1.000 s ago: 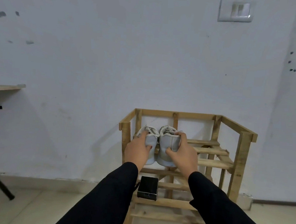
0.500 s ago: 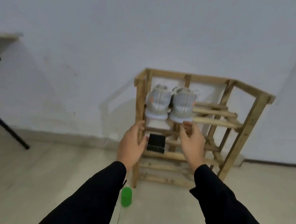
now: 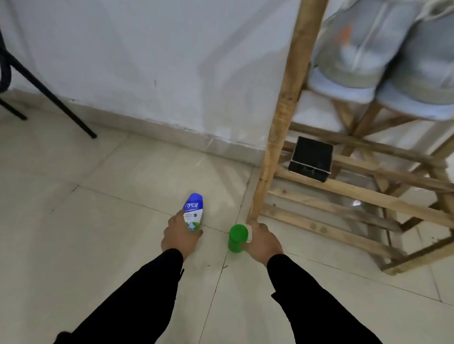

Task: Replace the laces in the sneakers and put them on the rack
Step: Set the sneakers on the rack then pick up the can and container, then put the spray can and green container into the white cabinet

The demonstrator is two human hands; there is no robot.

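Sneakers (image 3: 392,51) sat side by side on the rack's (image 3: 286,122) upper shelf, blurred. Left hand (image 3: 180,235) gripped the nycil bottle (image 3: 193,212) on the floor (image 3: 58,214), fingers curled round it. Right hand (image 3: 265,243) probably wrapped round the green container (image 3: 237,237), near the rack's front post. Black box (image 3: 310,158) sat on a lower shelf.

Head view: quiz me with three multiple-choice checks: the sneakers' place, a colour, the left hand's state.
1. Where are the sneakers? A floor; B in hands; C on a rack shelf.
2. Colour of the small container by the rack's post? A green; B red; C yellow.
3. The left hand? A open, empty; B grips the blue-and-white bottle; C rests on the rack.
Answers: C, they sit side by side on the slats; A, it is green all over; B, its fingers wrap the bottle's lower part.
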